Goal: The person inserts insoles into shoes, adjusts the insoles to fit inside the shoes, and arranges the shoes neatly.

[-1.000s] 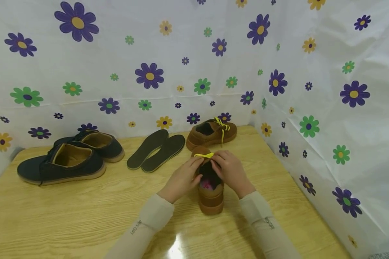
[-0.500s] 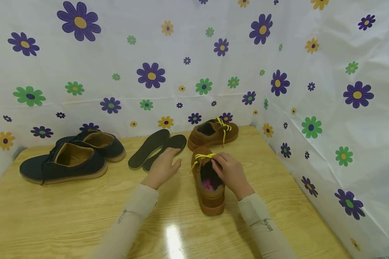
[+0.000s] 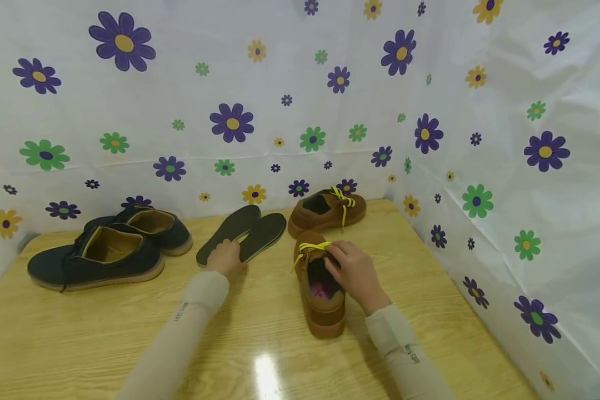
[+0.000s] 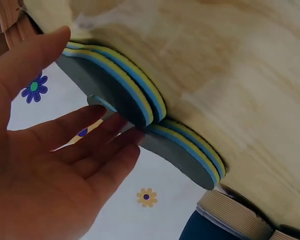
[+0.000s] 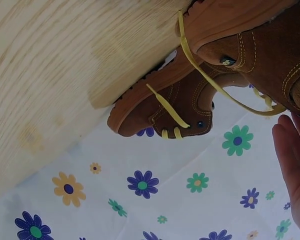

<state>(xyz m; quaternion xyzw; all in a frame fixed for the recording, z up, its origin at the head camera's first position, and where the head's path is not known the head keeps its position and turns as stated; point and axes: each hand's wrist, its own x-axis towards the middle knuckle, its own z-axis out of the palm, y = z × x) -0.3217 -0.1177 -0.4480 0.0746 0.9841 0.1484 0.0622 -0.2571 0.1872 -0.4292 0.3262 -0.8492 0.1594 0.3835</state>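
Observation:
My left hand (image 3: pixel 225 258) is at the near end of two dark grey insoles (image 3: pixel 264 232) on the table. In the left wrist view its fingers reach out to the insoles (image 4: pixel 182 157), which have blue and yellow edges, while the thumb stays apart. My right hand (image 3: pixel 355 272) pinches a brown shoe (image 3: pixel 326 319) at the collar beside the tongue. That shoe stands upright with its heel towards me and has yellow laces (image 3: pixel 312 246); something pink shows inside. The right wrist view catches only part of the right hand (image 5: pixel 296 170), beside the laces.
A second brown shoe (image 3: pixel 310 222) with yellow laces stands behind the first. At the left are two dark blue shoes (image 3: pixel 115 272) with tan linings. White flower-patterned sheets (image 3: pixel 280 72) rise behind and to the right of the wooden table (image 3: pixel 105 333).
My left hand has left the yellow laces and moved left to the insoles. The right hand has stayed at the brown shoe.

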